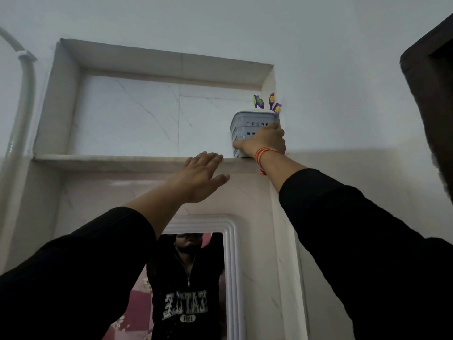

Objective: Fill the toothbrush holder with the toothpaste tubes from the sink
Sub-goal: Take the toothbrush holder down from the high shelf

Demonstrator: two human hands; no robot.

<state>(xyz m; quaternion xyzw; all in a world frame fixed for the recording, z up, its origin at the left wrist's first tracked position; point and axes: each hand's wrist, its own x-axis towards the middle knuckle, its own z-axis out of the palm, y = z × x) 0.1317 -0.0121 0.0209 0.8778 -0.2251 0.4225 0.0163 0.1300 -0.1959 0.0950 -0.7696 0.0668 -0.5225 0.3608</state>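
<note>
The right hand (263,141) grips the toothbrush holder (252,131) at the niche ledge's (110,159) right end; purple ends, probably toothpaste tubes (269,103), stick out. The left hand (199,176) hovers open below the ledge. Fetching seems underway; next, lower it level.

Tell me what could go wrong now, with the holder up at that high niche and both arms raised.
1. The grey perforated plastic holder sits at the front right corner of the marble ledge, gripped by the right hand; released carelessly, it could tip off.
2. The purple tube ends stick out above the rim and may topple out if jolted.
3. The left hand is open and holds nothing, so it could not catch the holder.
</note>
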